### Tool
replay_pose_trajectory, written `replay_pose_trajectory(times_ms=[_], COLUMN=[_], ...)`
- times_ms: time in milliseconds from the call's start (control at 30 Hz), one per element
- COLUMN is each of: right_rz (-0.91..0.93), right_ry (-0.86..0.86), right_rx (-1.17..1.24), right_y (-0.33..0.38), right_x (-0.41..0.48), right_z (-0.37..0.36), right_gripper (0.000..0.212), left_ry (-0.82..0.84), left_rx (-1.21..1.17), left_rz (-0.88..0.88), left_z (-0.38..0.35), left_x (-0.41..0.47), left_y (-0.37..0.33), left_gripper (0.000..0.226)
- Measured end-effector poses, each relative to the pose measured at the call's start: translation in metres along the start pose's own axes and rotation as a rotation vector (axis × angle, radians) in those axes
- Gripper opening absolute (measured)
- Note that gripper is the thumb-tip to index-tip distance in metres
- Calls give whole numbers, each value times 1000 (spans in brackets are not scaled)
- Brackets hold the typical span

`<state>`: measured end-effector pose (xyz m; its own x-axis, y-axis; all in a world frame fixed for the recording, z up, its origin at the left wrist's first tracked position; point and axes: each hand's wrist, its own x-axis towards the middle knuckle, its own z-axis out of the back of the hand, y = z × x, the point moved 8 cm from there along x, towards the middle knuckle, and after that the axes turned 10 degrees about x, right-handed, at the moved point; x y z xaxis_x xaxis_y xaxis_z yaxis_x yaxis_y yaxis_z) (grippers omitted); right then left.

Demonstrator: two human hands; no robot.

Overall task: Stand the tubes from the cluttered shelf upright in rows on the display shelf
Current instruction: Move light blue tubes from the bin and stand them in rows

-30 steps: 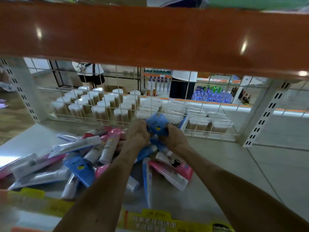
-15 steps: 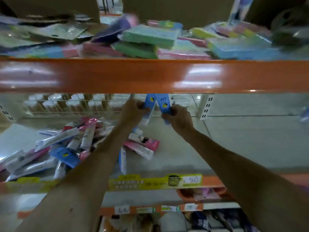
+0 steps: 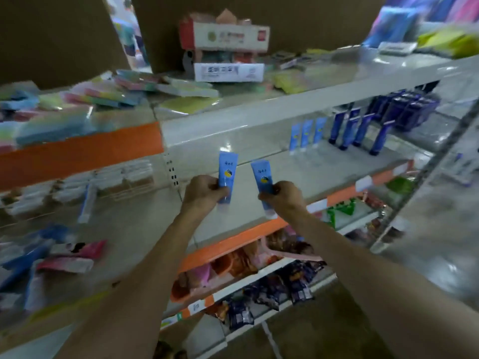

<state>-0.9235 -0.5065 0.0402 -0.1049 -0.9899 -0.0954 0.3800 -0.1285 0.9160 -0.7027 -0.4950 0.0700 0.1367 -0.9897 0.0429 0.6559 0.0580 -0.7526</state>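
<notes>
Showing the display shelf, bare across its left and middle, with the cluttered shelf beside it on the left, where a heap of tubes lies flat; at the back right of the display shelf stand a short row of light blue tubes and, just beside it, dark blue tubes. The left hand grips one light blue tube and the right hand grips another, both crimp-up in the air before the display shelf. Likely hazards: a knuckle brushing the standing row could topple it; a tube set down tilted on its narrow cap may fall. The upper shelf's lip limits headroom; the bare surface left of the row offers ample approach.
</notes>
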Motion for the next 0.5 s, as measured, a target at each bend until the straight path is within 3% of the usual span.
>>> replay_pose_trajectory(times_ms=[233, 500], right_rz=[11, 40], right_ry=[-103, -128], right_rx=[8, -5], right_y=[-44, -74], right_x=[18, 51], right_z=[152, 227], right_gripper=[30, 26], left_ry=[40, -3], left_rx=[-92, -123], left_rz=[18, 36], left_z=[-109, -186], left_x=[-8, 12], left_y=[-96, -148], left_gripper=[8, 6])
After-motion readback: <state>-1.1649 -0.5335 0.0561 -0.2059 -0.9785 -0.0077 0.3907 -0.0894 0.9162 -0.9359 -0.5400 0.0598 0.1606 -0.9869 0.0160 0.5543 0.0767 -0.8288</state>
